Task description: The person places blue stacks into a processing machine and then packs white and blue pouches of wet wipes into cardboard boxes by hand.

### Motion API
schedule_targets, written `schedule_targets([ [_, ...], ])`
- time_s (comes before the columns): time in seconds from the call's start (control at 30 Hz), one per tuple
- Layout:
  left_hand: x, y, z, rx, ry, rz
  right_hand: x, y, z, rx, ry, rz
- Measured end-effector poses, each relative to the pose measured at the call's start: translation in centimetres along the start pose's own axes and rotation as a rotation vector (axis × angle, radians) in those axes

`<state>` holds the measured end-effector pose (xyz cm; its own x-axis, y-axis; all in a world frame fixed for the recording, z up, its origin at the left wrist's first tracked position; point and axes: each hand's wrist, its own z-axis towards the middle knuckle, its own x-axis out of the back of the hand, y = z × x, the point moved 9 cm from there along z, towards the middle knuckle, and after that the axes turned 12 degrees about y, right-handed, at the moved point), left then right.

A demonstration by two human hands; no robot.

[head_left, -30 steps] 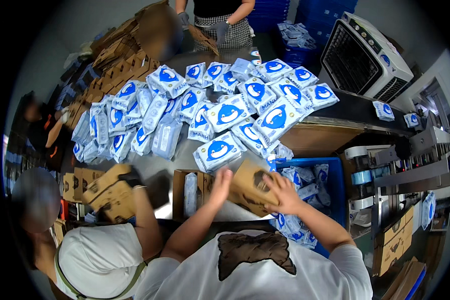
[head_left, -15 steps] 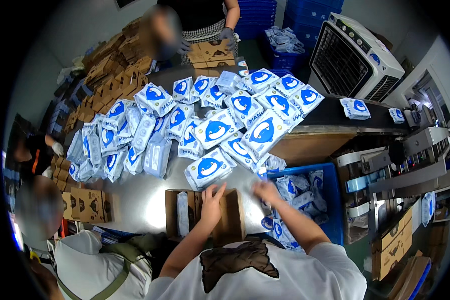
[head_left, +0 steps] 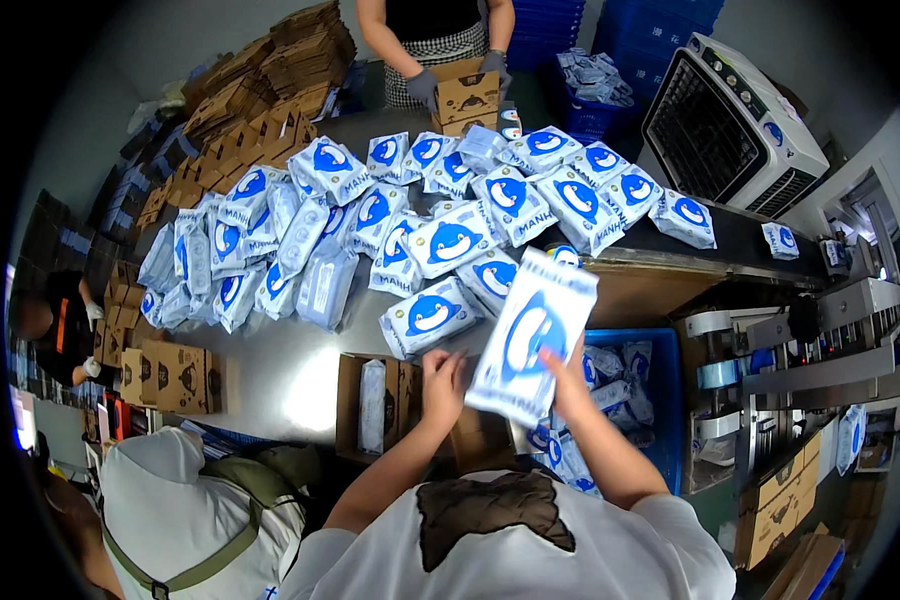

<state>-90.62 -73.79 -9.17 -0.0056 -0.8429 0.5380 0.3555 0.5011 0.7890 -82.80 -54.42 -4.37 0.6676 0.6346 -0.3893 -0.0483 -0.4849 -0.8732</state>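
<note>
My right hand (head_left: 568,385) grips a white soft pack of wipes (head_left: 533,340) with a blue whale print, thumb on its front. The pack is held up and tilted above the right side of an open cardboard box (head_left: 348,410). My left hand (head_left: 444,390) is over the middle of that box, its fingers loosely bent near the far edge, apparently holding nothing. One pack (head_left: 372,405) stands on edge in the box's left part. Beyond both hands, many similar packs (head_left: 450,245) lie heaped on the metal table (head_left: 260,375).
A blue crate (head_left: 675,400) of packs stands at my right, near a conveyor (head_left: 740,245) and machine (head_left: 840,350). A co-worker's gloved hands (head_left: 423,90) hold a box across the table. Another person (head_left: 185,510) is close on my left, beside brown boxes (head_left: 175,378).
My right hand has taken hold of a pack from the heap's near right and brought it up over the box. My left hand has shifted slightly right. The co-worker opposite has raised a box upright.
</note>
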Motion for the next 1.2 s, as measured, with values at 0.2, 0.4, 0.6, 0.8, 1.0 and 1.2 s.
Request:
schedule_targets([
  [0.2,-2.6,-6.0,-1.1,0.656,0.092,-0.747,-2.5,3.1,-10.6,0.262,-0.243,-1.374],
  [0.4,-2.8,-7.3,-0.6,0.644,0.042,-0.784,-0.1,4.9,-10.8,0.576,-0.191,-1.258],
  [0.6,8.6,2.9,-1.0,-0.117,0.167,0.145,1.9,12.8,-8.8,-0.243,-0.502,-1.037],
  [0.8,13.4,-4.7,-3.5,0.39,-0.109,0.122,-5.5,15.9,-9.9,-0.099,-0.438,-0.904],
  [1.0,14.4,-6.8,-4.6,0.301,-0.194,0.352,-1.6,14.2,-5.5,-0.121,-0.267,-0.639],
  [1.2,18.1,-9.0,-5.1,0.323,-0.126,0.581,22.8,-19.8,-15.4,0.687,1.213,-1.797],
])
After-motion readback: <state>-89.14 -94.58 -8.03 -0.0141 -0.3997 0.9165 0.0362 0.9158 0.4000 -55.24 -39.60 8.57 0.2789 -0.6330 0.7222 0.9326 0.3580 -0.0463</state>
